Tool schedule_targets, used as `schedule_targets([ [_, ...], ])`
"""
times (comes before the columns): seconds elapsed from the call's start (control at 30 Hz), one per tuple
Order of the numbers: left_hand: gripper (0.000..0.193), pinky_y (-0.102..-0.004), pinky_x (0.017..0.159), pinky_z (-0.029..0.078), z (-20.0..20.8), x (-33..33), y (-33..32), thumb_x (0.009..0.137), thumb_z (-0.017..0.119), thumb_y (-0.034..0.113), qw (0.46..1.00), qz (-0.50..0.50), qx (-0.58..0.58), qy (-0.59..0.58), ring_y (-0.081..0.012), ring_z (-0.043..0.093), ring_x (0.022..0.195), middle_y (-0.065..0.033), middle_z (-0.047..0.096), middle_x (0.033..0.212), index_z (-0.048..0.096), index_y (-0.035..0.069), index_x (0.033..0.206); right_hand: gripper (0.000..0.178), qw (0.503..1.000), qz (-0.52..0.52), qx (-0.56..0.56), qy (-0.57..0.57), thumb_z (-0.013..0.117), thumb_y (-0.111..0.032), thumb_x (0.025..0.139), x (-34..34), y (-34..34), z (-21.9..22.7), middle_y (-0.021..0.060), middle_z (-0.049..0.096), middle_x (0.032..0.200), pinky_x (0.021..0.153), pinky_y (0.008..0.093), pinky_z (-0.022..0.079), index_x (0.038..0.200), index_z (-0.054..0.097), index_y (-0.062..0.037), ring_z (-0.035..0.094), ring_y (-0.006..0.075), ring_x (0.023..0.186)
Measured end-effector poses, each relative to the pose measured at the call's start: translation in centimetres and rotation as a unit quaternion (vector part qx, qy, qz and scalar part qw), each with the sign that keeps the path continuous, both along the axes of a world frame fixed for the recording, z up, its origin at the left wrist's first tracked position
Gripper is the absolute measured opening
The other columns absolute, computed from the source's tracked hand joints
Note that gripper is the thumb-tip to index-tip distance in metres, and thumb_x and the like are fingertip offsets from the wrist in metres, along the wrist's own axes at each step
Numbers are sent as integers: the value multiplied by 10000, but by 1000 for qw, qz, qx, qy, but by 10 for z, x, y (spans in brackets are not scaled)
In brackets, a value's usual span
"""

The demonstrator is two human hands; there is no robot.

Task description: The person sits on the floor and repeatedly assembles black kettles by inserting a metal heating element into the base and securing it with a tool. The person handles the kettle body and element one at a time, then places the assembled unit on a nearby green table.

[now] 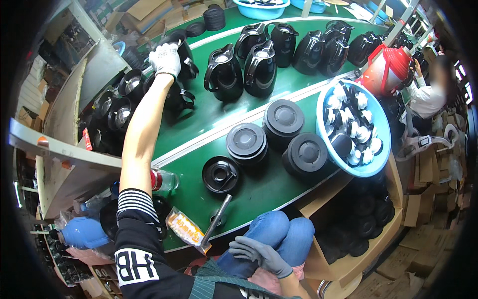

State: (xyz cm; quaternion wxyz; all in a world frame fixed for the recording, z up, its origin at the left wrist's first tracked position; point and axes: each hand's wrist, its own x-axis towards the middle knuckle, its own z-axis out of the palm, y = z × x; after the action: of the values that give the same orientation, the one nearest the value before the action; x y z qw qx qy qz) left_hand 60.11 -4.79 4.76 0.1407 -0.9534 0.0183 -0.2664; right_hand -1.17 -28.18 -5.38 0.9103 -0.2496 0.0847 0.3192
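Observation:
My left hand (165,60), in a white glove, reaches to the far left of the green bench. Its fingers are closed at a black vacuum jug (185,52), with part of the grip hidden behind the glove. Next to it, other black jugs (178,99) stand close together. My right hand (260,254), in a grey glove, lies on my lap with its fingers stretched out and nothing in it. In front of me are stacks of round black parts (247,142) and a single black ring-shaped part (220,174).
Several black jugs (224,72) stand beyond a metal divider rail. At right are a light blue basin (326,149) of black-and-white lid parts, a red jug (386,72) and a carton (393,212). A metal rod (217,219) and snack packet (185,228) lie near me. A person (428,94) works at far right.

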Motion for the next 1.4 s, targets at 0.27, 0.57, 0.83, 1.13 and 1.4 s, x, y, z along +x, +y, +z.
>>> schedule_targets([
  [0.27, 309, -451, 881, 552, 152, -166, 5, 842, 811, 152, 935, -324, -23, -145, -329, 685, 1011, -103, 700, 1036, 764, 118, 1145, 563, 898, -67, -354, -252, 585, -310, 1120, 35, 7, 37, 178, 603, 1531, 1209, 384, 407, 1562, 510, 31, 543, 262, 1452],
  [0.57, 144, -415, 817, 555, 159, -437, 2, 851, 713, 171, 858, -506, -20, 85, -269, 682, 921, -66, 646, 908, 687, 108, 979, 705, 344, -256, -665, -611, 865, -74, 780, 105, 21, 174, 165, 543, 1537, 1149, 587, 445, 1427, 591, -139, 495, 405, 1461],
  [0.83, 174, -410, 827, 568, 106, -562, 15, 861, 715, 169, 837, -504, -47, 206, -233, 716, 959, -28, 700, 958, 693, 125, 1028, 564, 458, -188, -671, -552, 865, -20, 780, -18, 32, 145, 120, 691, 1317, 1039, 490, 561, 1288, 627, -76, 662, 361, 1274],
  [1.13, 363, -419, 1122, 511, 33, -595, 70, 978, 642, 26, 737, -354, -573, 54, -226, 673, 1239, -102, 699, 1329, 666, 12, 1339, 366, 559, -230, -603, -521, 919, -27, 735, -57, 27, 127, 101, 772, 1094, 1019, 461, 604, 1054, 744, -71, 721, 350, 1199],
  [1.4, 769, -465, 1276, 348, -114, -617, 154, 955, 788, 356, 529, -339, -631, 455, -285, 502, 1466, -126, 523, 1620, 485, 60, 1598, 323, 637, -146, -441, -615, 907, -74, 776, -22, 33, 156, 93, 774, 1118, 1064, 491, 579, 1071, 777, -63, 700, 362, 1257],
])
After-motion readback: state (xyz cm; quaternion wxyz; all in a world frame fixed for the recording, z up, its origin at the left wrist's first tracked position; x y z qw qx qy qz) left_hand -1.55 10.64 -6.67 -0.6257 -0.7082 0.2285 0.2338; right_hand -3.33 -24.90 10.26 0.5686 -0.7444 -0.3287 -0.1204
